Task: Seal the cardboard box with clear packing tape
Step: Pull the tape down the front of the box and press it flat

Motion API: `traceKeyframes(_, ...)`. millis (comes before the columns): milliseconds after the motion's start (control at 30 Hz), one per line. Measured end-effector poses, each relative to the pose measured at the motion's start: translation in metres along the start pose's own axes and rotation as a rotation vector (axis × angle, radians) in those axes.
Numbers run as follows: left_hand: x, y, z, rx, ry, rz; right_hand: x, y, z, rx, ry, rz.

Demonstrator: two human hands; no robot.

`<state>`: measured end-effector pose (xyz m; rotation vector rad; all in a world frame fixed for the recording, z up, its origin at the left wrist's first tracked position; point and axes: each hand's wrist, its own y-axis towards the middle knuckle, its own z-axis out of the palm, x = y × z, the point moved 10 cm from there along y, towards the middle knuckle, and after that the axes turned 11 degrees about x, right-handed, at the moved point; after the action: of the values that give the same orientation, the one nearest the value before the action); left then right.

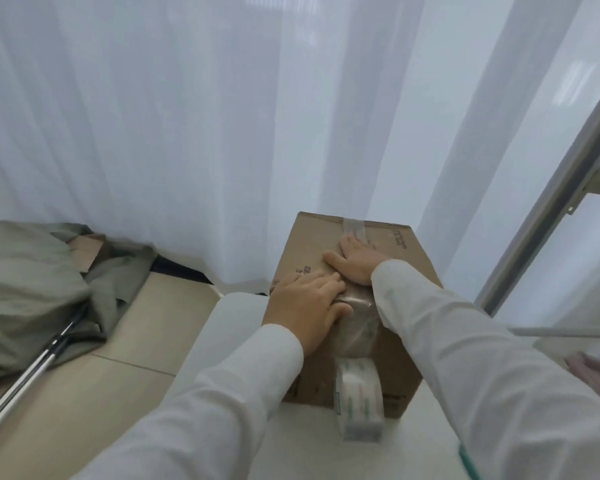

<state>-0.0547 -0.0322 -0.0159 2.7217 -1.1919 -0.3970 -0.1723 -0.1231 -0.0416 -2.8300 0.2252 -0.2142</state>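
Observation:
A brown cardboard box (406,261) stands on a white table (229,327), its top flaps closed. A strip of clear tape (355,227) runs along the top seam and down the near side. The tape roll (359,398) hangs from that strip against the box's front face. My left hand (305,303) lies flat on the near top edge, fingers spread over the tape. My right hand (355,259) presses flat on the seam further back. Neither hand holds anything.
White curtains (187,133) hang close behind the box. On the floor to the left lie a grey-green cloth heap (32,289) and metal poles (32,368). A metal frame (555,216) slants up on the right. Pink fabric (596,368) lies at the right edge.

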Motion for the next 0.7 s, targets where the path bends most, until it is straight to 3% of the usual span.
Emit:
traceKeyframes(200,-0.004,-0.002,-0.001,0.061,0.012,0.013,0.035,-0.138,0.005,0.129,0.435,-0.164)
traceKeyframes(333,-0.006,-0.005,-0.003,0.112,-0.029,0.025,0.032,-0.185,0.006,0.086,0.390,-0.204)
traceKeyframes(467,-0.004,-0.007,-0.006,0.077,-0.050,-0.015,0.026,-0.154,0.011,0.137,0.230,-0.145)
traceKeyframes(700,-0.005,-0.008,-0.008,0.032,-0.059,-0.024,-0.004,-0.047,0.001,0.034,0.060,-0.053)
